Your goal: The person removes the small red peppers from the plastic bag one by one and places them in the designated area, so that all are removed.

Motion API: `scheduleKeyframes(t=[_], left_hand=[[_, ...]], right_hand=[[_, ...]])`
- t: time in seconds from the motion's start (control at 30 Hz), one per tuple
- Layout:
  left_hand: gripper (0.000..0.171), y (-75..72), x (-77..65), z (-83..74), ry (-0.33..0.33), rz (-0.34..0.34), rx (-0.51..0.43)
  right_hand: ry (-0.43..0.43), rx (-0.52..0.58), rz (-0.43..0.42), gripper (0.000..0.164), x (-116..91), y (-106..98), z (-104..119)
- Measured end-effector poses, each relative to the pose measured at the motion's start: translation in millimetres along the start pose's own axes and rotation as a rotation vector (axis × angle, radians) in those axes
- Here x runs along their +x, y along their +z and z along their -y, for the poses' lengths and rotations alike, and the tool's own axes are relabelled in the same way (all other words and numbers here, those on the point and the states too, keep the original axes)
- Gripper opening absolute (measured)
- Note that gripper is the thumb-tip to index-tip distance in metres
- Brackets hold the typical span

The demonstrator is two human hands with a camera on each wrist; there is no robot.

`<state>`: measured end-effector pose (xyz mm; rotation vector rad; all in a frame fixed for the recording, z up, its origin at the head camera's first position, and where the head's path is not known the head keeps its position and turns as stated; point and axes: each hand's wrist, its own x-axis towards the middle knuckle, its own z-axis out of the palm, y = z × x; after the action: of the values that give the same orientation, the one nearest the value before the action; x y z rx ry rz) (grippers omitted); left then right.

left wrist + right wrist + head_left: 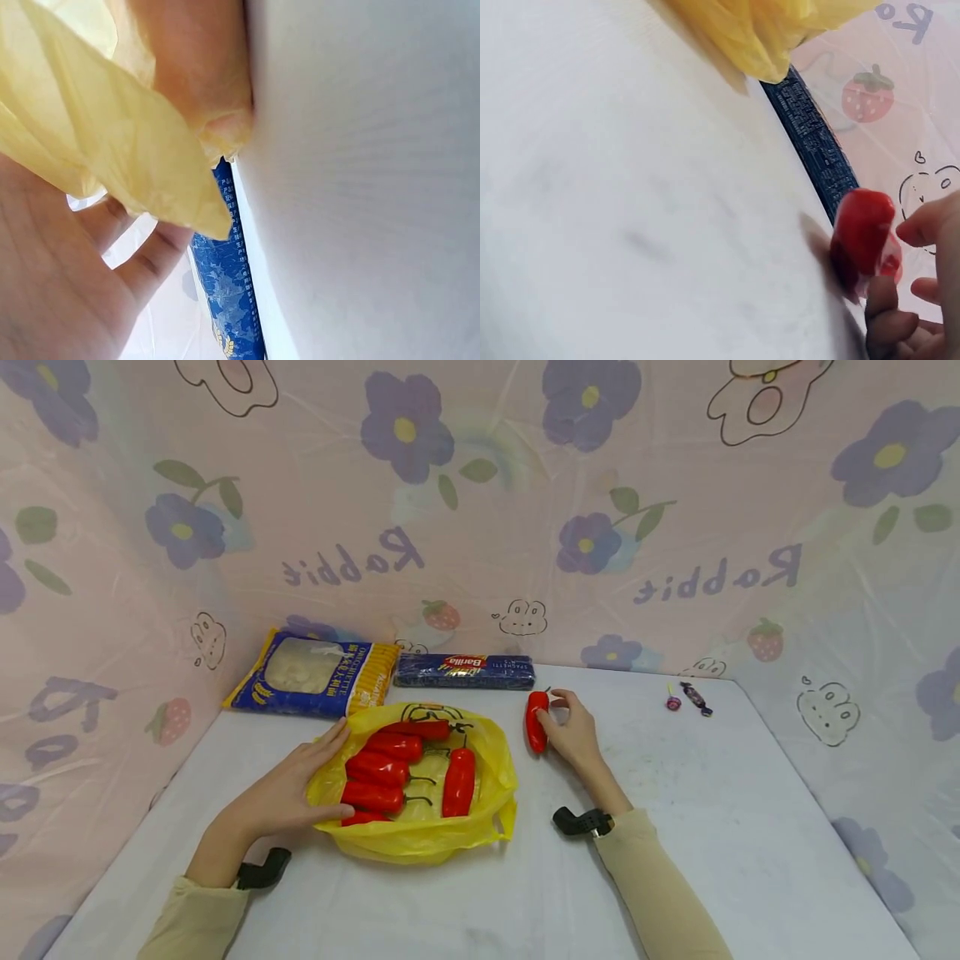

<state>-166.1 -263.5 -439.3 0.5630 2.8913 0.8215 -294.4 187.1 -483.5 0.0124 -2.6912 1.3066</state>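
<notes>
A yellow plastic bag (420,843) lies wide open on the table with several red peppers (378,768) inside. My left hand (288,785) holds the bag's left rim, thumb on the near side and fingers along the far side. In the left wrist view, a fold of the bag (112,142) passes between thumb and fingers and hides part of them. Right of the bag, my right hand (573,731) grips a single red pepper (536,727) by its right side, at or just above the table. The right wrist view shows this pepper (864,229) between thumb and fingers.
A blue and yellow orecchiette pack (315,672) lies at the back left, close behind the bag. Beside it is a dark blue spaghetti pack (465,672). A lollipop (672,702) and a wrapped candy (696,699) lie back right. Printed curtains (480,552) surround the table (720,827).
</notes>
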Motion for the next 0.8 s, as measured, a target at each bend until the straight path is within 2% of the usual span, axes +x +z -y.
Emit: scheduleKeyframes(t=[0.23,0.37,0.53,0.67,0.8], left_hand=[[0.113,0.1,0.2,1.3,0.000,-0.004,0.003],[0.114,-0.1,0.4,1.0,-0.002,-0.003,0.005],[0.113,-0.5,-0.1,0.5,-0.008,-0.001,0.000],[0.113,-0.9,-0.4,0.2,-0.006,0.001,-0.004],[0.112,-1.3,0.1,-0.3,-0.004,0.003,-0.004]], right_hand=[[-0.005,0.062,0.001,0.056,-1,-16,20],[-0.034,0.080,0.037,0.055,-9,-24,42],[-0.147,0.084,0.076,0.054,-26,-26,75],[-0.254,0.129,0.112,0.051,-40,-24,95],[-0.304,0.159,0.157,0.048,-55,-21,111]])
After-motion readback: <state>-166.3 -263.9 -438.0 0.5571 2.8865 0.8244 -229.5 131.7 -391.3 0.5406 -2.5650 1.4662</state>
